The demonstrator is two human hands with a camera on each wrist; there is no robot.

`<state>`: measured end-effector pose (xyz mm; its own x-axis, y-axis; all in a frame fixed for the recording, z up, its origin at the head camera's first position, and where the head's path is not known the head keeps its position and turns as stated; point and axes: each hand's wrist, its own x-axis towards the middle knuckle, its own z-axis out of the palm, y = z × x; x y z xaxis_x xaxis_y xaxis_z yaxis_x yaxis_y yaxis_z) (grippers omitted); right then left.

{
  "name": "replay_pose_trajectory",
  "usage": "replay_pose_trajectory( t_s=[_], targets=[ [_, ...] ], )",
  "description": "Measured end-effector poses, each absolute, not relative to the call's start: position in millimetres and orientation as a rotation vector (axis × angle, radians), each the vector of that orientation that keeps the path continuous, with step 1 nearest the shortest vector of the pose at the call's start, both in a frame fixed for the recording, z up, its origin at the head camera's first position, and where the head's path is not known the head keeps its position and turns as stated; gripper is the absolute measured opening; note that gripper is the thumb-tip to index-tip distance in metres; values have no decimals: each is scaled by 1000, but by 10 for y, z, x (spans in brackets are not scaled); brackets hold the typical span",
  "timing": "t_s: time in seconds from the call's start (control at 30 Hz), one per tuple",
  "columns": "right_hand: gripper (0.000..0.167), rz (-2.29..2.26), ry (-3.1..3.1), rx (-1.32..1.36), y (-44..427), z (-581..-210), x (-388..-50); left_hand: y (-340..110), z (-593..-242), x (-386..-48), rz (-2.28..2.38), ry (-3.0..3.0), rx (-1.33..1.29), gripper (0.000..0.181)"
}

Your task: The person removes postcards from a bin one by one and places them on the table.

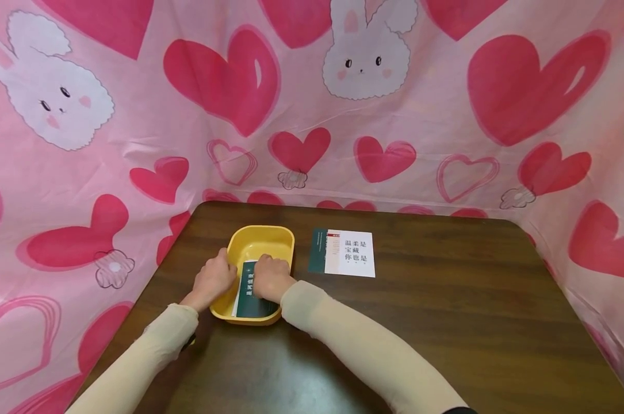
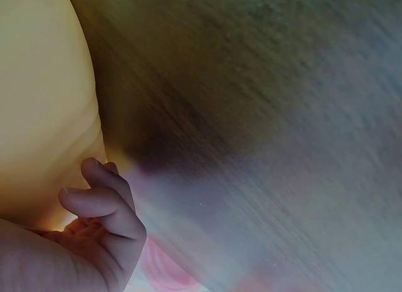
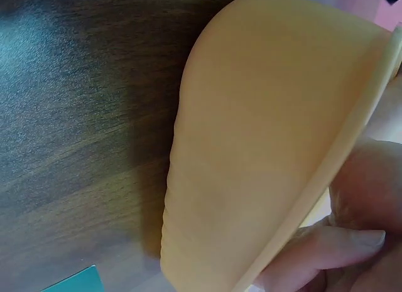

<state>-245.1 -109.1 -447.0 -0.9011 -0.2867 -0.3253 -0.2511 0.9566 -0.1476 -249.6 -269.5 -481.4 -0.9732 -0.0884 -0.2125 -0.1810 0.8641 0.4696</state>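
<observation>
A yellow tray [image 1: 262,234] stands on the table at centre left, with a dark green booklet [image 1: 255,307] with white characters inside its near half. At the tray's left rim is my left hand [image 1: 214,279], its fingers curled round the edge; the left wrist view shows these fingers [image 2: 113,207] bent beside the yellow wall. My right hand [image 1: 272,279] reaches over the right rim and appears to pinch the green booklet, covering its right part. Beyond the tray's rim [image 3: 333,160], the right wrist view shows that hand's thumb and bent finger; its grip is partly hidden.
Right of the tray, a white, cream and green printed card [image 1: 357,253] lies flat on the brown wooden table [image 1: 446,322]. Pink cloth [image 1: 420,115] with hearts and rabbits hangs behind the table and along both sides.
</observation>
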Motion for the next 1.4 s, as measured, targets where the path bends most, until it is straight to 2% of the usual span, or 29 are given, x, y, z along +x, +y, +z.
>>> replay_pose_trajectory(
  t_s=[0.13,0.4,0.73,1.03,1.27,1.4],
  targets=[
    [59,-201,2759,-376,-1084,-4463,-2452,-2703,-4818,-2491,749,2837,-217,45],
    [76,-196,2767,-380,-1106,-4489,-2408,-2686,-4837,-2487,740,2833,-223,45],
    [78,-272,2741,-390,-1104,-4529,-2353,-2660,-4825,-2477,762,2835,-212,49],
    [60,-443,2755,-427,-1039,-4484,-2386,-2692,-4809,-2468,771,2831,-215,48],
    [60,-806,2603,-258,-956,-4366,-2473,-2698,-4815,-2488,762,2855,-202,43],
    [67,-906,2568,-222,-920,-4335,-2530,-2694,-4823,-2495,748,2863,-205,41]
  ],
)
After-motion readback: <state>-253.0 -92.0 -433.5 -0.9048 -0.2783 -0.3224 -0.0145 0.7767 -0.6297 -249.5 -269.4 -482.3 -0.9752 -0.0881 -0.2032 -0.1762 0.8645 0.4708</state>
